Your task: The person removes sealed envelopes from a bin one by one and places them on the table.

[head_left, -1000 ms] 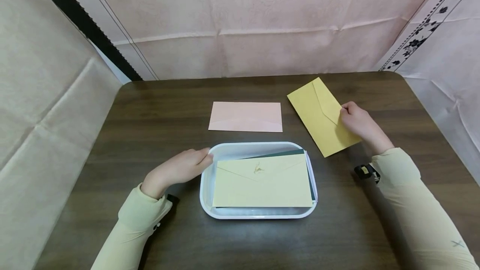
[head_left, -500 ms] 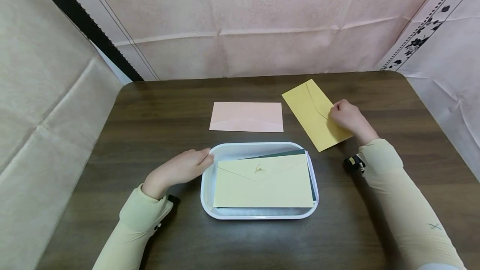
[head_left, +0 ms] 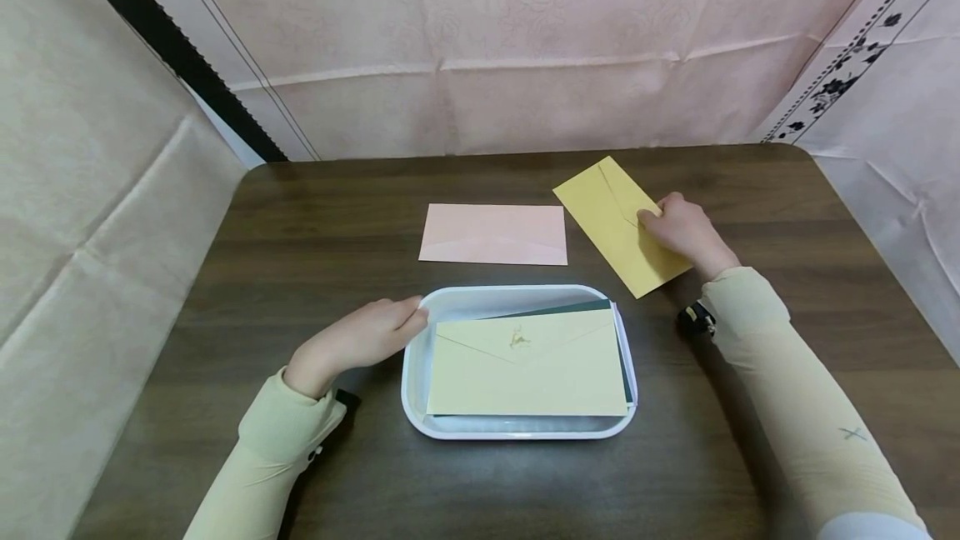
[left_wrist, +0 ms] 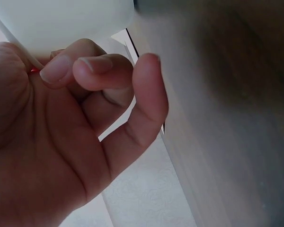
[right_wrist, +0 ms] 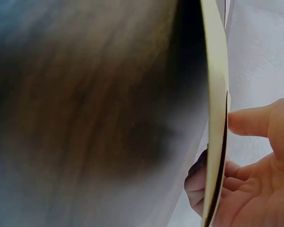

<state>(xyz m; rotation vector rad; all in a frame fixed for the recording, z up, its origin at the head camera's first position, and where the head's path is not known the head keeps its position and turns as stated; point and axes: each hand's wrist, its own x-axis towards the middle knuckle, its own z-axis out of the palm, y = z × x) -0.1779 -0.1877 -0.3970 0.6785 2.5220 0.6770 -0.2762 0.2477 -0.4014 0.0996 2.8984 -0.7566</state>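
My right hand [head_left: 686, 232] pinches a yellow envelope [head_left: 611, 219] by its right long edge, thumb on the upper face. Seen edge-on in the right wrist view, the envelope [right_wrist: 217, 113] stands between the thumb [right_wrist: 251, 121] and the fingers behind it. At the upper left corner of a white tray [head_left: 517, 432], my left hand [head_left: 367, 332] grips the rim. Its fingers [left_wrist: 149, 90] curl beside the tray wall [left_wrist: 71, 23] in the left wrist view. Inside the tray lies a pale green envelope [head_left: 528, 373] with a gold mark, over a dark green one [head_left: 577, 307].
A pink envelope [head_left: 493, 234] lies flat behind the tray, just left of the yellow one. The brown wooden table [head_left: 315, 215] has rounded far corners. Pale cloth sheets [head_left: 525, 48] hang behind and at both sides.
My right hand has moved left with the yellow envelope, bringing its far corner close to the pink envelope. The left hand and the tray stay almost in place.
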